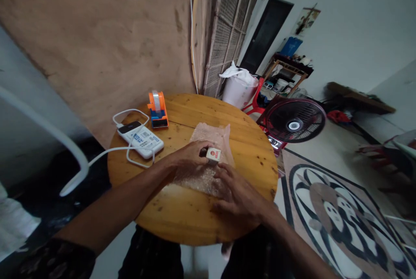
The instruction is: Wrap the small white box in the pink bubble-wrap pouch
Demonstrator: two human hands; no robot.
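Note:
A small white box with a red mark [213,154] is over a sheet of bubble wrap [203,182] on the round wooden table [182,222]. My left hand [191,153] grips the box's left side between its thumb and fingers. At the box's lower right is my right hand [235,188], its fingers spread and one fingertip close to the box's corner; whether it touches cannot be made out. The bubble wrap lies flat under both hands, with its far right edge slightly raised.
An orange and blue tape dispenser [158,110] stands at the table's back left. Nearer on the left lies a white power bank [140,139] with a looped white cable. Beyond the right edge are a fan [294,123], a red chair and a white bin [238,88].

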